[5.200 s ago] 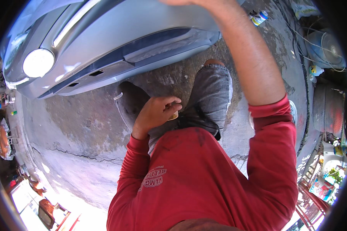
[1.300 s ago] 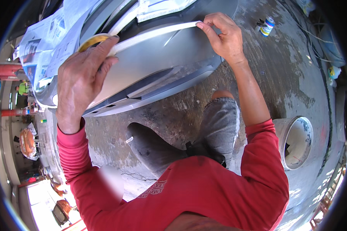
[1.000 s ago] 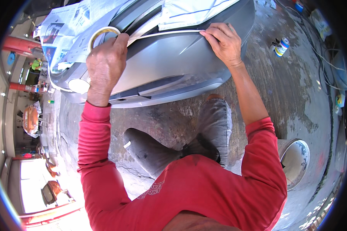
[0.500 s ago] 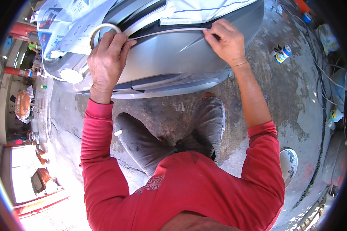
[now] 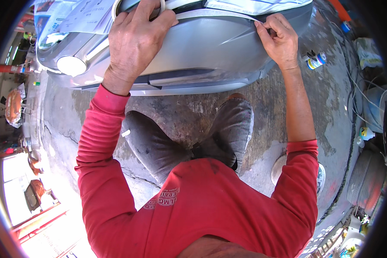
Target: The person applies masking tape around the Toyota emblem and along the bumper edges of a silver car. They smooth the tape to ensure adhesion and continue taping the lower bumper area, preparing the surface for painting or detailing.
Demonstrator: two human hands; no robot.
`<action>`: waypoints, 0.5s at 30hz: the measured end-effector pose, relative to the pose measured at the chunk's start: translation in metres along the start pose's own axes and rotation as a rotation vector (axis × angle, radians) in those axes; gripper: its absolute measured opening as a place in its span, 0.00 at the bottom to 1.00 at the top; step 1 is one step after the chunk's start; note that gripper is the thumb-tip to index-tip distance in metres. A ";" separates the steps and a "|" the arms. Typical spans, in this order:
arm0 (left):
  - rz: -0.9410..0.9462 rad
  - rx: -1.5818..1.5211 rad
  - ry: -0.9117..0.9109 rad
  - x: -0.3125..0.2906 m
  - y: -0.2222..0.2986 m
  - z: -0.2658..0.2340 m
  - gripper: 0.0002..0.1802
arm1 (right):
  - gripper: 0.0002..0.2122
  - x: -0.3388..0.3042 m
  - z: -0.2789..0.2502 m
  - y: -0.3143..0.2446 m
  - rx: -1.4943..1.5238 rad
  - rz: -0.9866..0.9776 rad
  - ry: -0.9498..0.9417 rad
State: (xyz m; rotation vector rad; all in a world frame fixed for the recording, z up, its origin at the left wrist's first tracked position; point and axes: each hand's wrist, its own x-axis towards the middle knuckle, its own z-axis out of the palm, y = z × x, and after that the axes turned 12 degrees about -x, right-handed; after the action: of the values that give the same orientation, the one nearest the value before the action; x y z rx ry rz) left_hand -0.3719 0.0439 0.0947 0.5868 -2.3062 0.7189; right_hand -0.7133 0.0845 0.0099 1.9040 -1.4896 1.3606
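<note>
My left hand (image 5: 135, 47) grips a roll of masking tape (image 5: 115, 9) at the upper edge of a silver-grey car bumper (image 5: 202, 47). From the roll a pale strip of tape (image 5: 219, 13) stretches to the right, along the bumper's dark upper edge. Its far end is pinched between thumb and fingers of my right hand (image 5: 281, 41). Printed newspaper (image 5: 84, 19) covers the car at the left, beside my left hand. Above the strip lies a white sheet (image 5: 253, 4). A round lamp (image 5: 71, 66) shows at the bumper's left.
On the concrete floor at the right stands a small white, blue and yellow can (image 5: 316, 61). Cables run along the floor past a pale bucket (image 5: 376, 107). Beside my right elbow is a round pale container (image 5: 278, 169). My bent legs (image 5: 155, 142) are below the bumper.
Both hands have moved up and to the right in the view, with the tape still stretched between them. The bumper appears higher in view, and more of the round container shows.
</note>
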 end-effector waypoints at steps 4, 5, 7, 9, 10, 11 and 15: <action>0.056 -0.063 -0.025 0.009 -0.007 -0.011 0.09 | 0.13 -0.004 0.005 -0.003 -0.072 -0.014 0.046; 0.057 -0.083 -0.091 0.016 -0.002 -0.022 0.10 | 0.13 -0.005 0.006 -0.004 -0.095 -0.015 0.069; 0.079 -0.071 -0.099 0.015 -0.002 -0.025 0.09 | 0.13 -0.006 0.006 -0.010 -0.116 0.028 0.064; 0.129 -0.025 0.034 0.009 -0.007 -0.010 0.10 | 0.13 -0.007 0.006 -0.014 -0.129 0.040 0.083; 0.147 -0.056 0.038 0.008 -0.007 -0.009 0.09 | 0.14 -0.008 0.008 -0.014 -0.131 0.031 0.103; 0.164 -0.089 0.042 0.007 -0.008 -0.010 0.09 | 0.14 -0.008 0.009 -0.013 -0.134 0.020 0.123; 0.224 -0.041 0.006 0.007 -0.023 -0.006 0.12 | 0.14 -0.007 0.006 -0.011 -0.257 0.038 0.061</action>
State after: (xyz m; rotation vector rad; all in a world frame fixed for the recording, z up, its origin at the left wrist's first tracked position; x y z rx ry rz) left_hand -0.3616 0.0290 0.1109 0.3100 -2.3985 0.7735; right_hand -0.7002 0.0880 0.0037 1.6688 -1.5922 1.1678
